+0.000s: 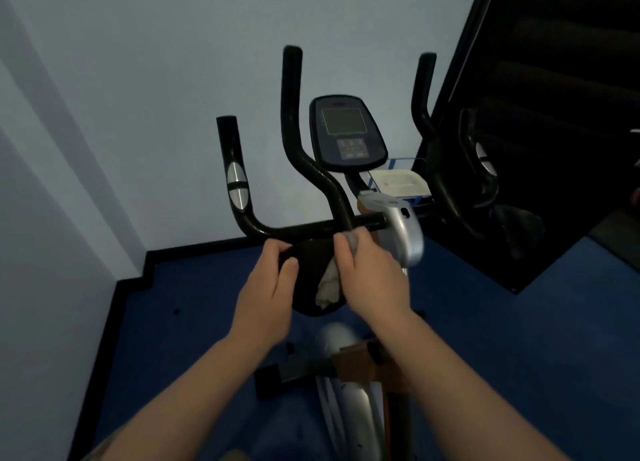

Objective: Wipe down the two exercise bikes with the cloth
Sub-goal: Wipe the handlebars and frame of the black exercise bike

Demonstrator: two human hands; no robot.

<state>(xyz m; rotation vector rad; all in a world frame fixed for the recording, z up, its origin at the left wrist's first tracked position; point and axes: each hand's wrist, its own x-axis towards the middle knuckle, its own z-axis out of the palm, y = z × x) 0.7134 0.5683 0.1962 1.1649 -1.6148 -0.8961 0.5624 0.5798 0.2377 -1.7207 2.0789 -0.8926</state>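
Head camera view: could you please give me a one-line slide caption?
Left hand steadies the exercise bike's black pad while right hand wipes it with a pale cloth.

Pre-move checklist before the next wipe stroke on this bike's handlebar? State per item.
1. Cloth in hand: ok. The right hand grips the cloth, bunched under its fingers.
2. Cloth on the bike: ok. It sits against the black pad at the base of the handlebar.
3. Bar steadied: ok. The left hand holds the pad's left edge.
4. Upright grips wiped: cannot tell, no visible streaks or wetness.
5. Console free of hands and cloth: ok; neither touches it.
6. Second bike reached: cannot tell. Dark equipment stands to the right, too dim to identify.
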